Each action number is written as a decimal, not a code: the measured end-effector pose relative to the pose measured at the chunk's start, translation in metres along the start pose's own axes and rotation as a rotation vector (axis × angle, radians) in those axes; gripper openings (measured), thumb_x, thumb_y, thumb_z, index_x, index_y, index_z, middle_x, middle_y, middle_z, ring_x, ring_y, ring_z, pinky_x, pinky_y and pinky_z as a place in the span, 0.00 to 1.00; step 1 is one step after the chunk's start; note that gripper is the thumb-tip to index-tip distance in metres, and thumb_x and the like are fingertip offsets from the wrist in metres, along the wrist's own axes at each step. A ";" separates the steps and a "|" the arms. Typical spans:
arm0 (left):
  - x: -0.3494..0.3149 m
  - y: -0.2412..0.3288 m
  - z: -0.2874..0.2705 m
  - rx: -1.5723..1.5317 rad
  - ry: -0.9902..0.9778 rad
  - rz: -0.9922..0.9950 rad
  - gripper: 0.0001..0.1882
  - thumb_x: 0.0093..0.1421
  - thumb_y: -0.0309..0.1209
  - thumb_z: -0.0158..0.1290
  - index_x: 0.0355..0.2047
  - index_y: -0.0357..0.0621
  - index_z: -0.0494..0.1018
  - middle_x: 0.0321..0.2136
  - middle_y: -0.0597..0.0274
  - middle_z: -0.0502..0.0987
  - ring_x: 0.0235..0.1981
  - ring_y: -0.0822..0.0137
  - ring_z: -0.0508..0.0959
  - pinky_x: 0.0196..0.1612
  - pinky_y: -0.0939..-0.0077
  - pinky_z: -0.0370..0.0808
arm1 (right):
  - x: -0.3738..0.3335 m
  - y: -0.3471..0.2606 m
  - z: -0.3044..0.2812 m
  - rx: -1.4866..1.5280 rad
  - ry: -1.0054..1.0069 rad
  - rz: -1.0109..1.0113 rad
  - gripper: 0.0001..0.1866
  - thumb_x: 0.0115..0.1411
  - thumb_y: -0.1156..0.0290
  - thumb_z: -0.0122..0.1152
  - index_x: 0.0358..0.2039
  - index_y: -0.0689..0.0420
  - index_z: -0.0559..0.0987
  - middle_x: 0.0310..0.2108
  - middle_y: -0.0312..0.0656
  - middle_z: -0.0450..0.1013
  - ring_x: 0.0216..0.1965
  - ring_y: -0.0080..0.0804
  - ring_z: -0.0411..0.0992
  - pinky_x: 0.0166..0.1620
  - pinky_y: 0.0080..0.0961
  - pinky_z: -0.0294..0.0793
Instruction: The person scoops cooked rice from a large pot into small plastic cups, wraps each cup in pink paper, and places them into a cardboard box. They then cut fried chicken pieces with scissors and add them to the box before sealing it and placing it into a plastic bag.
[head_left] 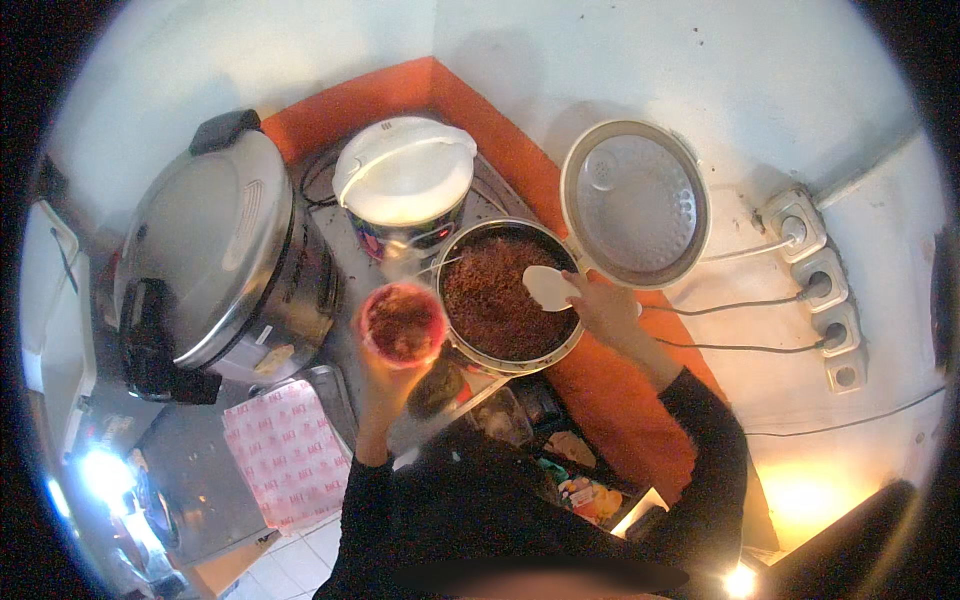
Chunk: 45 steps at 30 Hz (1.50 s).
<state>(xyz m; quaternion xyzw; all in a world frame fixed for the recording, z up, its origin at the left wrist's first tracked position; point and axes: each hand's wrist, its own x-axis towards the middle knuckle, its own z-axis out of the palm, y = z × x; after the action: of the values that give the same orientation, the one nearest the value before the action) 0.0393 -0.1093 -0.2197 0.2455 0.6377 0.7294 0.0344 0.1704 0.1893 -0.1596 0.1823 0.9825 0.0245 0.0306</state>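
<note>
My left hand [383, 385] is wrapped round a pinkish-red bowl [441, 328], held up just left of the open rice cooker [490, 363]. Reddish-brown grainy food, perhaps cooked rice, fills much of the bowl. The same kind of dark, loose food [485, 305] lies in the cooker's round pot. In my right hand [606, 310] is a white rice paddle [546, 288], gripped by its handle, which my fingers mostly hide. Its flat blade is over the right part of the pot. The cooker's raised lid [637, 205] leans back toward the wall.
A second cooker with a white lid [405, 170] stands behind the pot. A large steel cooker [215, 240] is at the left, with pink patterned paper [285, 455] in front of it. Wall sockets [820, 285] at the right hold plugged cables. Small packages [590, 498] lie below my right forearm.
</note>
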 end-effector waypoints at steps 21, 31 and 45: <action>-0.007 -0.013 -0.015 0.124 -0.009 -0.033 0.53 0.40 0.41 0.70 0.62 0.44 0.50 0.57 0.54 0.60 0.59 0.57 0.62 0.62 0.60 0.59 | 0.040 -0.010 0.012 0.670 -0.392 -0.230 0.22 0.63 0.62 0.54 0.55 0.57 0.71 0.45 0.49 0.76 0.45 0.37 0.75 0.47 0.32 0.72; 0.057 0.031 0.063 0.368 -0.087 0.388 0.37 0.34 0.27 0.71 0.46 0.43 0.67 0.42 0.55 0.73 0.44 0.60 0.75 0.49 0.68 0.71 | 0.006 -0.002 -0.045 0.845 -0.087 0.107 0.25 0.60 0.67 0.57 0.58 0.56 0.69 0.35 0.39 0.78 0.30 0.26 0.73 0.38 0.28 0.73; 0.056 -0.015 0.101 0.335 -0.085 0.168 0.45 0.37 0.29 0.70 0.54 0.40 0.57 0.47 0.54 0.66 0.52 0.58 0.68 0.57 0.65 0.65 | -0.030 -0.008 -0.040 0.125 0.044 0.038 0.26 0.58 0.71 0.55 0.58 0.55 0.66 0.40 0.50 0.75 0.38 0.48 0.75 0.38 0.44 0.73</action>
<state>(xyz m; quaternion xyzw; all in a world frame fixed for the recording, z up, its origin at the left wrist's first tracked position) 0.0270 0.0060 -0.2092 0.3308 0.7252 0.6025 -0.0412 0.1924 0.1695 -0.1190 0.2020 0.9788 -0.0325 -0.0030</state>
